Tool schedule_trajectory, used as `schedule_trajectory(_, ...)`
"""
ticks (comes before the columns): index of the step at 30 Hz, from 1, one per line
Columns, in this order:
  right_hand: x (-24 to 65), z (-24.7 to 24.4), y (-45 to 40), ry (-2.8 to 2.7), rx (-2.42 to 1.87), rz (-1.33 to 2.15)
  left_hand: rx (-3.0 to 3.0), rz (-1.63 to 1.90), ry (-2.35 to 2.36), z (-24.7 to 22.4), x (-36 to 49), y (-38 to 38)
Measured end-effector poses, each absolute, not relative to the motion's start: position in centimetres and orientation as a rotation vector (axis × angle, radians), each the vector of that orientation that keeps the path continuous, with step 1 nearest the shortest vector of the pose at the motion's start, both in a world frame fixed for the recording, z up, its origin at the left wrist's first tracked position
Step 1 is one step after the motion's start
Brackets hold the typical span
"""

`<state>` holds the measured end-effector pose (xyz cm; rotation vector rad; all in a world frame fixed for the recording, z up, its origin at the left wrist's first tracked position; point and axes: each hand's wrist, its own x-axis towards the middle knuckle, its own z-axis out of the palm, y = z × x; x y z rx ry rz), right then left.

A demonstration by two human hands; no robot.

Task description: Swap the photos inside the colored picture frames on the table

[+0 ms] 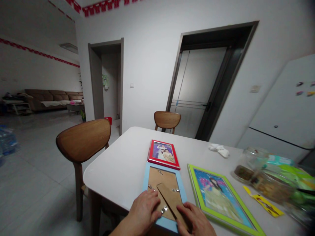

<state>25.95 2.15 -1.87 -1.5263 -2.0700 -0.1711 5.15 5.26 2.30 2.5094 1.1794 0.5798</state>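
A light blue picture frame (146,178) lies face down on the table, its brown backing board (154,175) up, with metal clips round it. My left hand (145,208) rests on its left side, fingers bent near the clips, the thumb by the lower clip (164,209). The brown stand flap (168,196) lies slanted over the backing, and my right hand (194,218) has its fingers closed on the flap's lower end. Beyond the blue frame, touching it, is a red frame (176,157) with a photo. To the right lies a larger green frame (222,200) with a photo.
The white table (118,157) has a crumpled white tissue (219,150), glass jars (246,167), a yellow packet (268,205) and green packaging (295,173) on its right side. Wooden chairs stand at the left (85,139) and the far side (167,119).
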Motion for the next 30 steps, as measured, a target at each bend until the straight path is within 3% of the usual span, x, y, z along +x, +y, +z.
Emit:
schedule_trajectory(9,24.8,-0.9,2.4,-2.147,-1.532,-0.096,2.463,0.586,1.215,1.8,4.8,4.9)
schedule_trajectory(18,24.3,0.9,5.4,-2.030,-1.859,-0.118,2.468,0.577,1.123,0.4,4.1,4.9)
schedule_trajectory(30,25.2,1.4,8.0,-2.039,-1.824,0.039,2.459,0.599,1.127,0.1,4.0,5.1)
